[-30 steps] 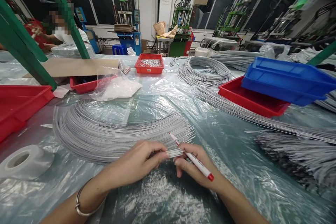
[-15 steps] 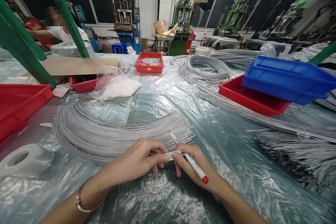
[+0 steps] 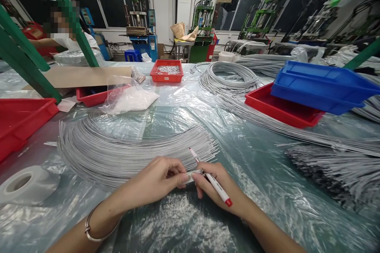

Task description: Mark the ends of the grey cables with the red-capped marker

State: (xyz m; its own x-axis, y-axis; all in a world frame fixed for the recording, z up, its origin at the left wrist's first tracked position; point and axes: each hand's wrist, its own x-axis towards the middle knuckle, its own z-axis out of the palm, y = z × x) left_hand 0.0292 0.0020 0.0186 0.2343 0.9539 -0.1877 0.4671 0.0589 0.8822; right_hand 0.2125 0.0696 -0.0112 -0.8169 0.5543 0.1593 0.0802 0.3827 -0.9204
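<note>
My left hand (image 3: 162,178) is closed, its thumb and fingers pinching a short bunch of thin pale strips (image 3: 189,179) that look like wire pieces. The other end of the bunch sits between the thumb and fingers of my right hand (image 3: 219,182), also closed. Across that same hand lies a white marker pen (image 3: 217,188) with a red end, its uncapped tip pointing up and away. Just beyond both hands, a curved bundle of grey wires (image 3: 127,150) rests on the plastic-covered table, cut ends to the right. Fingers hide much of the bunch.
A tape roll (image 3: 28,185) and red tray (image 3: 26,116) are at left. Farther back are a plastic bag (image 3: 133,99), a red tray of small metal parts (image 3: 166,79) and coiled wire (image 3: 230,79). Blue trays (image 3: 320,87) and dark-ended wires (image 3: 332,174) are at right.
The view has shifted slightly. My thumbs are a little closer together on the pale bunch, with less of it showing between them. The marker stays in my right hand.
</note>
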